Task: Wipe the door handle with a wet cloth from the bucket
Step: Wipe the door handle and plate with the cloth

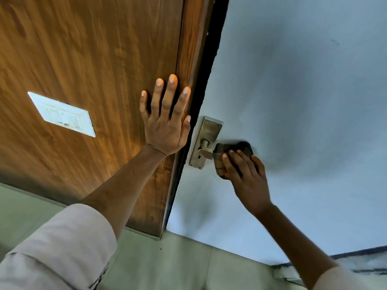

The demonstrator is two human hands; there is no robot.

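A metal door handle [204, 152] juts from a steel backplate [209, 130] on the pale blue-grey door [293, 101]. My right hand [247, 176] is shut on a dark checked cloth [219, 160], which is wrapped over the lever's outer end. My left hand [166, 120] lies flat with fingers spread on the brown wooden panel [94, 59], just left of the dark gap at the door's edge. No bucket is in view.
A white switch plate [62, 114] sits on the wooden panel to the left. Pale green floor tiles [178, 264] run along the bottom. A dark strip [356, 254] edges the door's lower right corner.
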